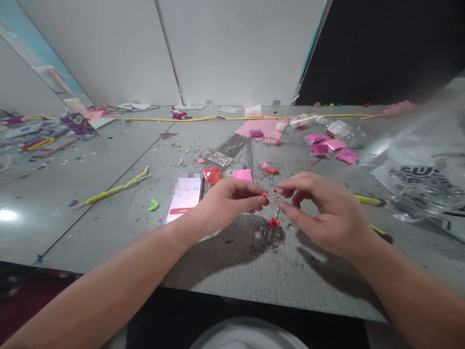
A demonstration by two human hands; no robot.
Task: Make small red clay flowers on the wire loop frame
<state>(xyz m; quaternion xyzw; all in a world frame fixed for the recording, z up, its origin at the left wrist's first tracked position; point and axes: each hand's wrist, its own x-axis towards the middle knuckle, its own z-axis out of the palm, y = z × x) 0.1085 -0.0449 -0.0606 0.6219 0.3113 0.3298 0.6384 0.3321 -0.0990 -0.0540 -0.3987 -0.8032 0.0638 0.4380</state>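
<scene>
A thin wire (pixel 275 197) runs between the two hands just above the desk (pixel 109 213), short, pale and nearly level, with a tiny red bead (pixel 274 190) showing right above it. It is too fine to tell whether more beads sit on it. Directly below, on the desk, lies a small wire frame (pixel 271 235) topped by a cluster of red beads (pixel 273 222).

The left hand (pixel 227 201) has its grip narrow: thumb and forefinger are pinched together at the wire's left end, the other fingers curled in under them. The right hand (pixel 323 213) meets the wire's other end with its forefinger and thumb tips drawn close, the remaining fingers loosely bent and spread; whether it truly clamps the wire or only touches it cannot be told.

Just beyond the left hand lie one phone (pixel 184 198) with a lit screen, one red packet (pixel 212 175) and one pink packet (pixel 242 175). Behind these, a bundle of straight wires (pixel 236 148) fans out toward the hands. A second small heap of red beads (pixel 271 169) lies near the bundle's right side.

Farther back sits one pink sheet (pixel 263 128); to its right, four pink packets (pixel 332 145) are grouped together, near two clear bottles (pixel 319 123) lying on their sides. A clear plastic bag (pixel 421 165) fills the right edge. To the left lie one yellow-green stem (pixel 116 189) and one small green piece (pixel 153 205), and a yellow cord (pixel 163 118) runs along the far edge.
</scene>
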